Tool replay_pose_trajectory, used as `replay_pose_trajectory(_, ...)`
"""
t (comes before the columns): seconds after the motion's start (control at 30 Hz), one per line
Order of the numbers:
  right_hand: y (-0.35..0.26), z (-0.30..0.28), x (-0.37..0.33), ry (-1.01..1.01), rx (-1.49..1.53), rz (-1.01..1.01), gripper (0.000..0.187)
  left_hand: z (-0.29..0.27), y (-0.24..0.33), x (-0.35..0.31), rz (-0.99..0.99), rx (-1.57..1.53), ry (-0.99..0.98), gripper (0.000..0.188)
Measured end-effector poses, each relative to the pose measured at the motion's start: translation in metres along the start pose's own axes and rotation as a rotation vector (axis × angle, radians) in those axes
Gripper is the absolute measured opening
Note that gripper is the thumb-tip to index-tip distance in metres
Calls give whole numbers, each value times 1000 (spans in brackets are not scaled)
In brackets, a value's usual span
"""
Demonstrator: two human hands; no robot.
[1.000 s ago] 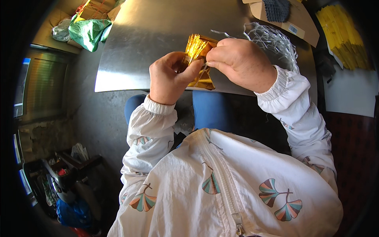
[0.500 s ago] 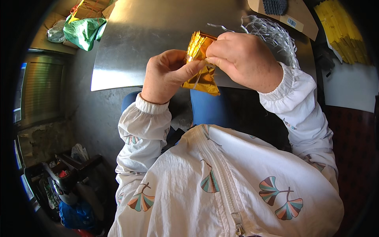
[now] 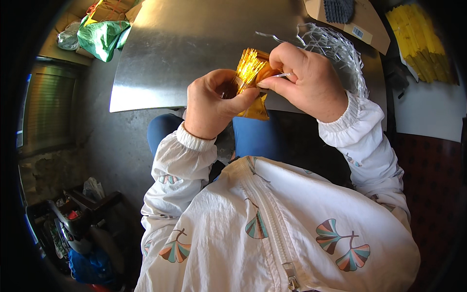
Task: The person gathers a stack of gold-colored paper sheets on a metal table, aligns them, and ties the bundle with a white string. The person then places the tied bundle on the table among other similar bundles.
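My left hand (image 3: 211, 104) is closed around a bundle of shiny gold foil (image 3: 249, 68), its fringed strips fanning up past the thumb. Below that thumb, a folded gold end hangs down over the table's front edge. Thumb and forefinger of my right hand (image 3: 314, 82) pinch a thin silvery-white strip (image 3: 281, 75) beside the bundle. Its far end goes toward the foil; whether it wraps around is hidden by the fingers. A tangle of similar silvery strips (image 3: 335, 48) lies on the table behind my right hand.
The metal table (image 3: 170, 63) stretches away in front of me. A cardboard piece (image 3: 367, 27) with a dark grey ridged item (image 3: 339, 9) is at the far right. Yellow packets (image 3: 421, 44) lie beyond the right edge. A green plastic bag (image 3: 102, 39) sits at the far left.
The right fingers have drawn slightly apart from the left hand, exposing the thin strip between them. My left hand has shifted a little right and nearer, and the foil fringe has tilted right.
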State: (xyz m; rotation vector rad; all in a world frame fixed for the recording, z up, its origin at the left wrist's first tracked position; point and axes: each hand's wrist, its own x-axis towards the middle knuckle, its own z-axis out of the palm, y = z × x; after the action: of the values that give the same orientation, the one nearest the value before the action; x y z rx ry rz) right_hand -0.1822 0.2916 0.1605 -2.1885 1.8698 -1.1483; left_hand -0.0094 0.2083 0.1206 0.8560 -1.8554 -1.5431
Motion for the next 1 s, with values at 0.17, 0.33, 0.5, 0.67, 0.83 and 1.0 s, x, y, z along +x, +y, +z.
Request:
replay_pose_trajectory(0.17,1,-12,-1,-159,49,129,44,-1,-2,-6,269,261,37,33)
replay_pose_trajectory(0.33,3,-18,3,-343,85,49,46,-4,-1,-13,381,379,27,33)
replay_pose_trajectory(0.5,1,-26,6,-489,91,29,44,-10,0,-17,418,435,-2,33)
replay_pose_trajectory(0.67,2,-25,7,-500,151,-2,50,-13,2,-19,535,471,28,31)
replay_pose_trajectory(0.83,1,-22,5,-468,224,8,65,-20,7,-16,679,622,6,40)
replay_pose_trajectory(1.0,2,-23,2,-409,158,-65,63,-22,9,-16,754,649,63,39)
